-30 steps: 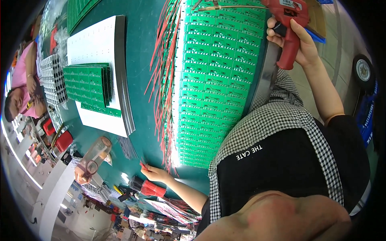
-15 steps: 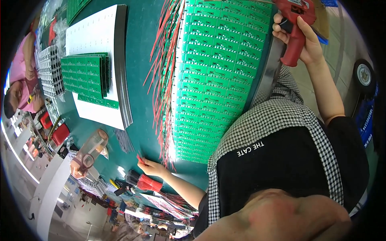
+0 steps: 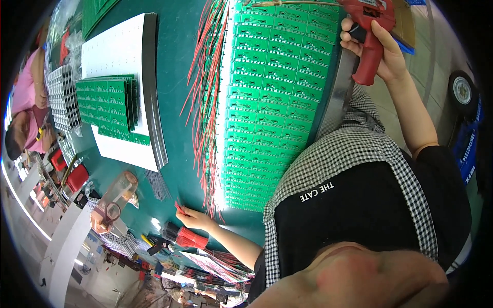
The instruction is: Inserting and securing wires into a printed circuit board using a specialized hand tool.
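Note:
My right hand (image 3: 382,49) is wrapped round the handle of a red soldering gun (image 3: 367,61) with a black trigger. Its thin tan tube (image 3: 287,3) reaches left over the top of a large array of green circuit boards (image 3: 277,102). Red and black wires (image 3: 205,97) hang off the left edge of these boards. Low and to the left, my left hand (image 3: 194,219) pinches a few thin red wires (image 3: 179,209). Just below that hand lie a bundle of red wires (image 3: 191,237) and a bundle of black wires (image 3: 169,231).
Left on the green table (image 3: 174,66), a stack of green boards (image 3: 105,105) rests on white sheets (image 3: 115,49). Grey wires (image 3: 157,185) and a clear plastic container (image 3: 118,192) stand nearby. Another person (image 3: 31,97) in pink works at the far left. A black wheel (image 3: 462,92) is at right.
The view has shifted slightly. More of the soldering gun's tube shows above the boards. My left hand keeps its pinch on the red wires.

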Action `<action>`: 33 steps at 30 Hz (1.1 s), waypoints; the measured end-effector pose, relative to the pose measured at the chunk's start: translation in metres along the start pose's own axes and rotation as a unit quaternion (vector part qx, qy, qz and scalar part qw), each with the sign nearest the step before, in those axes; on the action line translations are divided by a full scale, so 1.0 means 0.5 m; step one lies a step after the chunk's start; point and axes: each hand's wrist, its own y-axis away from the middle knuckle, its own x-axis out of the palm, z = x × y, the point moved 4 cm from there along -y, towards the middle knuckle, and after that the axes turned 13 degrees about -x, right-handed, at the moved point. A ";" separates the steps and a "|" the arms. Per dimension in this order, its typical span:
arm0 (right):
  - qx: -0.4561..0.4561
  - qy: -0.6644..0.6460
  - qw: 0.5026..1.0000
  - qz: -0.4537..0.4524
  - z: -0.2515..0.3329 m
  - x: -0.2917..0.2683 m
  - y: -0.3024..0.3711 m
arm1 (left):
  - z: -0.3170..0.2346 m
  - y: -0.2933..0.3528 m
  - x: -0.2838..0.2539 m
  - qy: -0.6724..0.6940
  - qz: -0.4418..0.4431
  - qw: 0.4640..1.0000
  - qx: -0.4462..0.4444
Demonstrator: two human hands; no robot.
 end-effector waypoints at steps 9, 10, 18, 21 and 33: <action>0.006 0.009 1.000 0.012 -0.005 0.002 0.001 | 0.031 -0.003 0.002 -0.004 0.015 0.999 -0.033; 0.003 0.014 1.000 0.012 -0.004 0.003 0.001 | 0.033 -0.004 0.002 -0.012 0.021 0.999 -0.042; 0.002 0.018 1.000 0.007 -0.004 0.001 0.002 | 0.022 -0.003 0.004 -0.010 0.015 0.999 -0.028; 0.003 0.015 1.000 0.011 -0.004 0.007 -0.002 | 0.034 -0.004 0.001 -0.007 0.005 1.000 -0.017; 0.002 0.000 1.000 0.012 -0.005 0.005 -0.002 | 0.014 -0.003 0.001 -0.010 0.000 1.000 -0.017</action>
